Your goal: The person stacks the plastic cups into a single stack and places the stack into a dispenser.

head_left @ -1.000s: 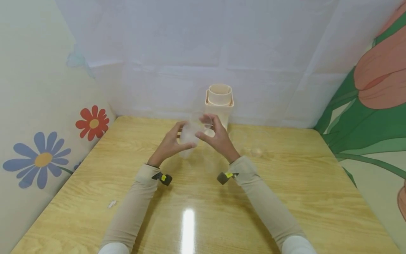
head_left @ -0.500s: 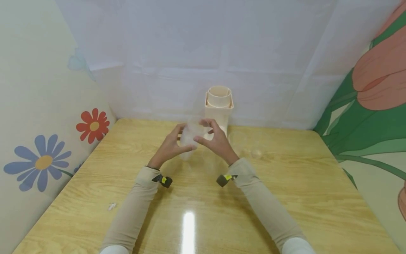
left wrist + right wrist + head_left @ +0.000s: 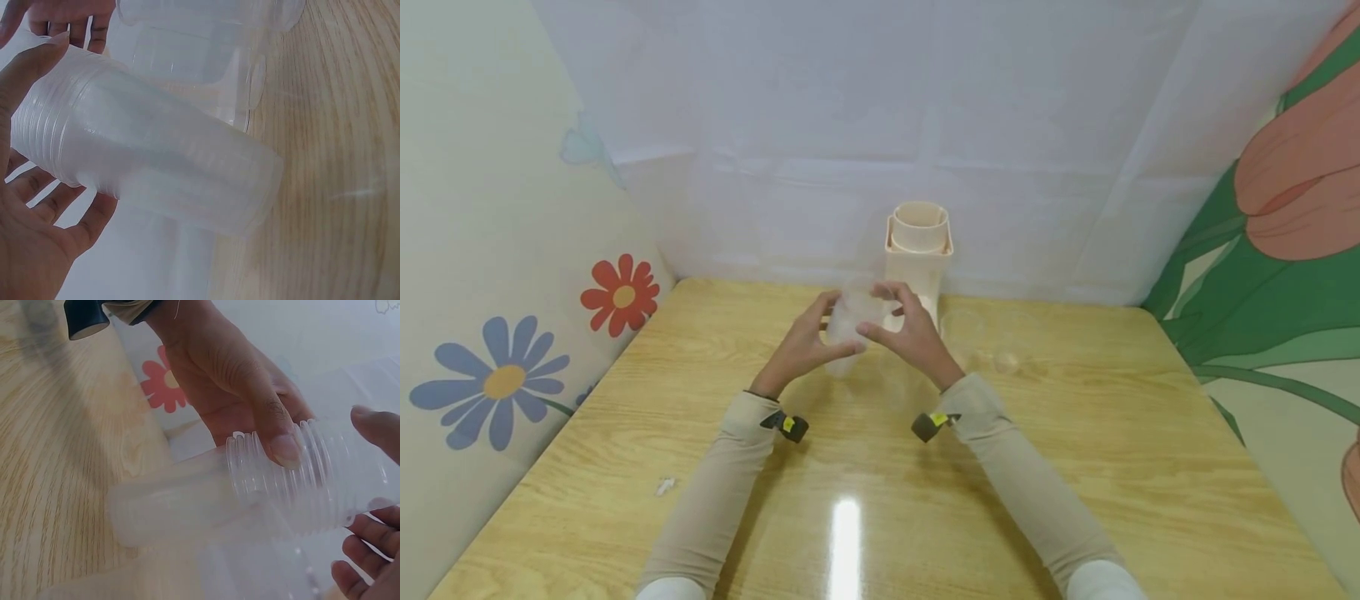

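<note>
A stack of nested clear plastic cups (image 3: 169, 144) leans at a slant above the table, base toward the wood. My left hand (image 3: 805, 337) grips it around the ribbed rims, thumb on one side and fingers on the other, as the right wrist view also shows. At the stack's upper end my right hand (image 3: 913, 329) holds a clear plastic cup (image 3: 350, 462) between thumb and curved fingers. That cup appears to sit in line with the stack; how deeply it is nested is hard to tell. Both hands are close together in front of a cream-coloured holder (image 3: 917, 267).
Further clear cups (image 3: 187, 56) stand beside the stack, faint in the head view. Right of my right hand lies a transparent round item (image 3: 1006, 362). A small white scrap (image 3: 665, 486) lies at the table's left. A white cloth (image 3: 820, 125) hangs behind the table (image 3: 1112, 467).
My right hand and its cup have come down slightly toward the stack since one second ago. Over the last half second both hands stay nearly still. The left keeps its grip.
</note>
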`<state>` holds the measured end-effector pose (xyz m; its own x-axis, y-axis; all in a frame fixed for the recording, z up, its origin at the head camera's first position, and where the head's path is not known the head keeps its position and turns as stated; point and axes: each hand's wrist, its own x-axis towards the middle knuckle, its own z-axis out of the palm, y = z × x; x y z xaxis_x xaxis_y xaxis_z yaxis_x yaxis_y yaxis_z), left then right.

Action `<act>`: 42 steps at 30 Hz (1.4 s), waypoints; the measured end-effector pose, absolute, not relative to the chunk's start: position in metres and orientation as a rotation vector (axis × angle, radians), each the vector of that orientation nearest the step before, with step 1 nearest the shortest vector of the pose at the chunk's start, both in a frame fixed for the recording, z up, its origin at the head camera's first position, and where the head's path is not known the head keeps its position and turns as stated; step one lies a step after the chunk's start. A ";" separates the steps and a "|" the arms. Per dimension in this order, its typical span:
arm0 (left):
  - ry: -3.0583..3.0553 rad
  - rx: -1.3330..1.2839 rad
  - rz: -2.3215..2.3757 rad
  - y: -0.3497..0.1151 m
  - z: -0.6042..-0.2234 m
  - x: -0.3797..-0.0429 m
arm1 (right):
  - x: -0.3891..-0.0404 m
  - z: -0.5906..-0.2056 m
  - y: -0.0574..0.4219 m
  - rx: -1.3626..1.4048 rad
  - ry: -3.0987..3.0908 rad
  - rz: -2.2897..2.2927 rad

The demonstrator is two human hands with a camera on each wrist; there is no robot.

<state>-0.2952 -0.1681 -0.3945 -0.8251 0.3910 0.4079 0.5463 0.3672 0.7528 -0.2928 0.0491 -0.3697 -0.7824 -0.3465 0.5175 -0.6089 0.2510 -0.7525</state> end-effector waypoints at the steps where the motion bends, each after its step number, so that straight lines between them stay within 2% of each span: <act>1: -2.464 -0.850 -1.453 -0.168 -0.394 -0.295 | -0.293 -0.370 0.049 0.890 -2.284 1.542; 42: -2.480 -0.832 -1.447 -0.168 -0.394 -0.295 | -0.292 -0.375 0.049 0.873 -2.381 1.530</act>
<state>-0.2950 -0.1679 -0.3940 -0.8344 0.3856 0.3939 0.5326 0.3800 0.7562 -0.2923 0.0493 -0.3751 -0.8116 -0.3775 0.4460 -0.5625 0.2982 -0.7712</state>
